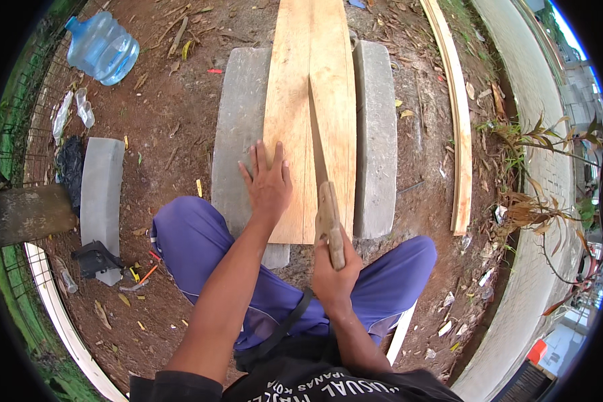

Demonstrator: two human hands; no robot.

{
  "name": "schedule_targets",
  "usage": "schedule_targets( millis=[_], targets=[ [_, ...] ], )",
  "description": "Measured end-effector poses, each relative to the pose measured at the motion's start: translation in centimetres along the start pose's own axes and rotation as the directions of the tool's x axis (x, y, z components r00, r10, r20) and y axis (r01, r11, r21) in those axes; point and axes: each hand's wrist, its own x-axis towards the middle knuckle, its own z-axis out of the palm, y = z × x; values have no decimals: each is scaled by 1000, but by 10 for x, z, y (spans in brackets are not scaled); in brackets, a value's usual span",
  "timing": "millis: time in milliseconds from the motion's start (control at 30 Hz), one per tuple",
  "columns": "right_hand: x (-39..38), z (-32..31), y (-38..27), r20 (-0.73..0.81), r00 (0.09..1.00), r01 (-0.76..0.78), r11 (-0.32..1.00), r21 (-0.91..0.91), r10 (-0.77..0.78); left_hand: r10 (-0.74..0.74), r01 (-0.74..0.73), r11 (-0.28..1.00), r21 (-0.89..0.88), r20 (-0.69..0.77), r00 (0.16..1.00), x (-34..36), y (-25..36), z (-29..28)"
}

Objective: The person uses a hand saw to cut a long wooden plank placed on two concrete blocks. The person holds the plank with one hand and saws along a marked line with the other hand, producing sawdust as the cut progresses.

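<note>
A wide wooden board [291, 114] lies lengthwise in front of me, over grey concrete blocks. Flat on its left edge rests my left hand [269, 179], fingers stretched and apart. My right hand [336, 271] is wrapped round the wooden handle of a hand saw [317, 144]. The saw's narrow blade points away from me along the board, over a thin dark line that runs lengthwise down it. Whether the teeth are in the wood, I cannot tell. One concrete block [238, 127] shows left of the board and another concrete block [376, 141] right of it.
A blue water jug [102, 48] lies far left, above a loose grey block [102, 194]. Near my left knee is a hammer-like tool with an orange handle [149, 274]. A long timber strip [459, 134] lies right, before a low concrete wall [539, 161] and plants.
</note>
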Motion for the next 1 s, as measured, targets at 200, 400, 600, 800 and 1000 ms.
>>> schedule_targets(
  millis=[200, 400, 600, 800, 1000],
  targets=[
    [186, 70, 14, 2, 995, 94, 955, -283, -98, 68, -69, 998, -7, -35, 997, 3, 18, 2],
    [40, 21, 21, 27, 993, 121, 974, -194, -118, 26, -25, 1000, 10, -55, 998, -1, -12, -8],
    [112, 36, 16, 44, 999, 13, 978, -207, -4, 32, -34, 999, -42, -27, 999, -1, 2, -2],
    [163, 61, 20, -7, 1000, 25, 973, -228, -27, 46, -48, 998, -35, -33, 998, -1, 5, 0],
    [15, -6, 4, 31, 999, -28, 984, -174, 34, 5, -6, 999, -38, -30, 1000, 1, -4, -1]
  ],
)
